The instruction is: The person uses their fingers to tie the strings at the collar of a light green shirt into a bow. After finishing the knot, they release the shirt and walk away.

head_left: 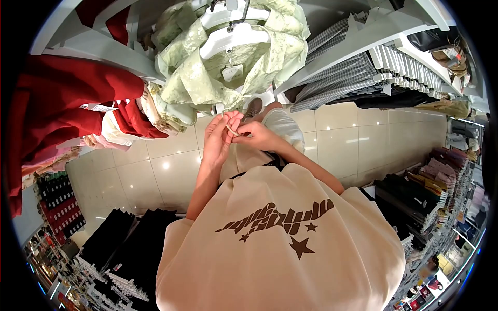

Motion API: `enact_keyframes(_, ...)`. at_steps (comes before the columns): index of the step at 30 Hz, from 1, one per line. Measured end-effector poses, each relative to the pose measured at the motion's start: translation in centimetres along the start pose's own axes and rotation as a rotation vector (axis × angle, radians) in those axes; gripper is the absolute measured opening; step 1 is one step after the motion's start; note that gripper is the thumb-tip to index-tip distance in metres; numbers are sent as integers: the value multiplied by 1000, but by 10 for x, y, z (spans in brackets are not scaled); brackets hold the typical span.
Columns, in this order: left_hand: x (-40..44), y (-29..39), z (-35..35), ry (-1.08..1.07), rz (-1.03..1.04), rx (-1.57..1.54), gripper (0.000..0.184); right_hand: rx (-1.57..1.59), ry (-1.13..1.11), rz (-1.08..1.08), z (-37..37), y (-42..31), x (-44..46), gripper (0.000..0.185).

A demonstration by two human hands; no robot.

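Note:
A pale green patterned blouse hangs on a white hanger before me, with a white tag inside its neckline. From the lower point of the neckline a thin green tie runs down to my hands. My left hand pinches the tie, fingers pointing up. Close against it on the right, my right hand is also closed on the tie, its thumb and fingertips together. Part of the tie is hidden behind the fingers.
Red garments hang at the left. Checked grey clothes hang on a white rack at the upper right. Black folded trousers lie behind me on the left, dark clothes on the right. Shiny tiles cover the floor.

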State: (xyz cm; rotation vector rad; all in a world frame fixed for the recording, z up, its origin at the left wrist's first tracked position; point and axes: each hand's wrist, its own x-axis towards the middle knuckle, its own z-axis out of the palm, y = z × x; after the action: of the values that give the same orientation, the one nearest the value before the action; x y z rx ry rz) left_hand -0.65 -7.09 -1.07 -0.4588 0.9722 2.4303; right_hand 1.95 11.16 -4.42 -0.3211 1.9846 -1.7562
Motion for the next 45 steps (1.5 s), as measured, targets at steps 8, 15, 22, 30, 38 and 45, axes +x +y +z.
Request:
enact_keyframes(8, 3, -6, -16, 4, 378, 736, 16, -629, 371, -172, -17, -9, -11, 14)
enact_keyframes(15, -7, 8, 6, 50, 313, 1178, 17, -577, 230, 106, -16, -22, 0, 20)
enact_keyframes(22, -1, 5, -16, -99, 162, 684, 13, 138, 292, 23, 5, -9, 14, 18)
enact_keyframes(30, -7, 7, -18, -115, 186, 729, 10, 516, 280, 85, 12, -7, 14, 18)
enact_keyframes(38, -6, -1, -21, -80, 199, 691, 9, 764, 484, 194, 21, -8, 16, 9)
enact_keyframes(45, -8, -3, -22, -83, 221, 769, 10, 916, 412, 168, 26, 8, 14, 17)
